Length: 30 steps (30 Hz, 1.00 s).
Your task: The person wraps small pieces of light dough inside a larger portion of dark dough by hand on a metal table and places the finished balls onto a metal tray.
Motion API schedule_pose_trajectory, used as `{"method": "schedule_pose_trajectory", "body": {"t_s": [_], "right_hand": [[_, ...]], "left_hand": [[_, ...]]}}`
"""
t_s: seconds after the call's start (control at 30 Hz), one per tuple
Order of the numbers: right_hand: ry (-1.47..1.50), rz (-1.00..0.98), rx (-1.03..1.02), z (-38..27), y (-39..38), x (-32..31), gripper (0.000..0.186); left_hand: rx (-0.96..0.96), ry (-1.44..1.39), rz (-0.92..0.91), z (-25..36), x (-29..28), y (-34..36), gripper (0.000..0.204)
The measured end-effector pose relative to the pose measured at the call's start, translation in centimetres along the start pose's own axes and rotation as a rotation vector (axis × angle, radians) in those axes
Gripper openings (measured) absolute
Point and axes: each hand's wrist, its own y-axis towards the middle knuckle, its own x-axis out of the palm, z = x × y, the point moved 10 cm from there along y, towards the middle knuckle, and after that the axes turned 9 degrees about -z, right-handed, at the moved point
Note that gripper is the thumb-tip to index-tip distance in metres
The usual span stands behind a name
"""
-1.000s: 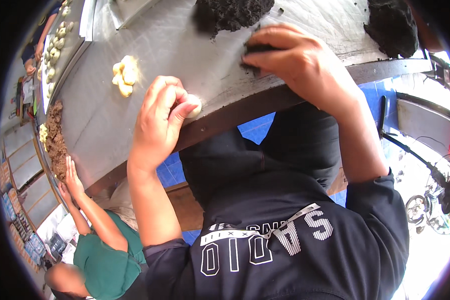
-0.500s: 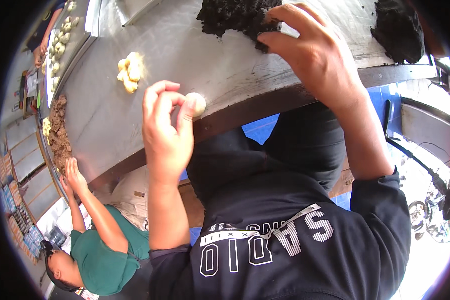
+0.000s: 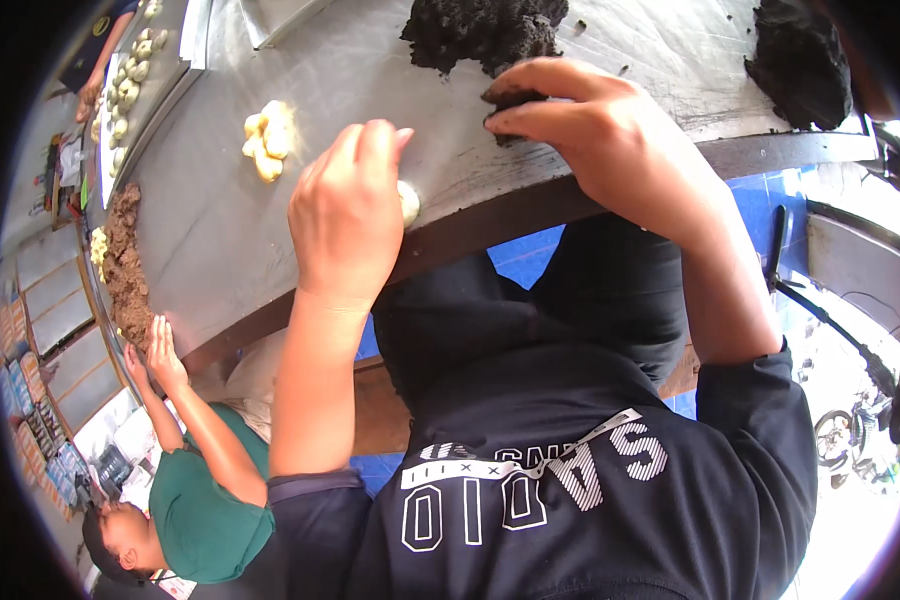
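Observation:
My left hand [image 3: 342,205] is curled at the near edge of the steel table [image 3: 200,240], fingers bunched, with what they hold hidden; a pale round ball [image 3: 408,203] shows just beside it, partly behind it. My right hand [image 3: 610,140] grips a small lump of black dough [image 3: 512,100] between thumb and fingers, just below a crumbly black dough mass [image 3: 480,30]. A cluster of pale yellow dough pieces [image 3: 265,140] lies left of my left hand.
A second black dough lump [image 3: 800,65] sits at the right. On the left are a tray of pale balls [image 3: 128,85], brown dough [image 3: 125,240], a co-worker in green [image 3: 205,520] with hands at that dough, and another person's arm [image 3: 95,75] farther back.
My left hand has turned and lifted its fingertips upward over the pale ball. My right hand has moved up to the black mass, then back down and left with dark dough.

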Motion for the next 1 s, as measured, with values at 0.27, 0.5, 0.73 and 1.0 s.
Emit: {"method": "schedule_pose_trajectory", "body": {"t_s": [0.27, 0.5, 0.73, 1.0], "right_hand": [[0.179, 0.11, 0.088, 0.3, -1.4, -0.2, 0.032], [-0.221, 0.064, 0.156, -3.1, -0.5, 1.2, 0.012], [-0.228, 0.053, 0.096, 7.7, 0.4, -7.5, 0.023], [-0.137, -0.09, 0.101, 6.7, -4.6, -6.4, 0.037]], "left_hand": [[-0.023, -1.2, 0.002, -7.3, 0.3, -3.0, 0.045], [-0.254, -0.149, 0.084, -21.9, 0.0, 1.2, 0.044], [-0.274, -0.894, 0.069, -24.6, 2.6, 1.4, 0.024], [-0.403, -1.079, 0.246, -25.8, 2.0, -4.4, 0.033]]}}
